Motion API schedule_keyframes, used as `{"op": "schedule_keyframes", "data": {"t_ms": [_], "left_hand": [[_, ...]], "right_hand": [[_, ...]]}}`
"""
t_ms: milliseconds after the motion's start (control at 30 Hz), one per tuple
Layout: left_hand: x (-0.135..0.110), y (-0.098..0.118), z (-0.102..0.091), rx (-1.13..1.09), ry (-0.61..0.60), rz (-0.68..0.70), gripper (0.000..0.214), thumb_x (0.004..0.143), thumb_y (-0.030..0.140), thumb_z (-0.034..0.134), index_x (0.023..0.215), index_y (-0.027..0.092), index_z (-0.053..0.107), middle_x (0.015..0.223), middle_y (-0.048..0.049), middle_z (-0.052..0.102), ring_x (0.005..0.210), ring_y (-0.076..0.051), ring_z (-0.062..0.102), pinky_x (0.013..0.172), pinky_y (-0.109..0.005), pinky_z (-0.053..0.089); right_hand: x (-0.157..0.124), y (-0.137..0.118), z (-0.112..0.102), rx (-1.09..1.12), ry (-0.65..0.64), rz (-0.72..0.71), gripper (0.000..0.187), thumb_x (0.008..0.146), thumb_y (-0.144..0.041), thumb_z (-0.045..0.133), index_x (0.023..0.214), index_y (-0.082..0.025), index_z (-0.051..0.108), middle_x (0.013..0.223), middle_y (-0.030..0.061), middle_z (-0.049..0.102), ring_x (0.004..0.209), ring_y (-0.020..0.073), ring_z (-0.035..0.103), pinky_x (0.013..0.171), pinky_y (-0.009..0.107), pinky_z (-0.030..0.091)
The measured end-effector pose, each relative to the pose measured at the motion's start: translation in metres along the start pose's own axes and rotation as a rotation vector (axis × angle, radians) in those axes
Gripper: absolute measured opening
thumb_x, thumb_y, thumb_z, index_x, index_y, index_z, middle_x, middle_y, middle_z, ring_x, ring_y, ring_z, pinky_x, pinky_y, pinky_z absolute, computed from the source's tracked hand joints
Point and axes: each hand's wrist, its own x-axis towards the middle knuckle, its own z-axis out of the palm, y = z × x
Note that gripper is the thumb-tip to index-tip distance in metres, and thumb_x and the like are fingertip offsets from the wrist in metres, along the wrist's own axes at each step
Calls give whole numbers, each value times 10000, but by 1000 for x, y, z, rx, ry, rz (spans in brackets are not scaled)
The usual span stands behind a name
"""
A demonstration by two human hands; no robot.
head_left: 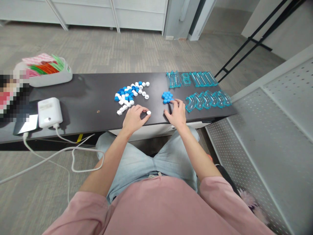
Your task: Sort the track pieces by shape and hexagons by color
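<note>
- Sorting looks early: a small cluster of blue pieces [167, 97] stands joined on the counter [97, 98], roughly seven to nine, too small for an exact count.
- Still unsorted: mixed pile of white and blue pieces [129, 93] left of the cluster, some thirty pieces, whites outnumbering blues.
- Left hand [133, 118] curled on the counter, fingertips pinching one white piece [148, 112] near the front edge.
- Right hand [176, 112] flat, fingers loosely spread, touching the cluster's near side, holding nothing.
- Clear blue track pieces [207, 99] in two rows at right, about a dozen, untouched.
</note>
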Motion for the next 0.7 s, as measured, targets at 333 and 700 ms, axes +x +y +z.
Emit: {"op": "schedule_keyframes", "data": {"t_ms": [333,700], "left_hand": [[3,0,-2,-20,-33,-30,175,1112,385,800,1222,271,874,1229,-90,816,1150,-315,738,1082,-492,562],[2,0,-4,-1,-57,-31,261,1087,364,794,1330,280,838,1270,-99,796,1240,-332,747,1122,-508,567]], "right_hand": [[-4,-7,-15,75,-71,-151,461,1074,-430,731,1481,-213,733,1485,216,703,1357,428,665,1240,630,549],[2,-52,-6,309,-328,-343,324,1176,-422,718,1457,-285,806,1416,119,805,1325,327,724,1167,497,548]]}}
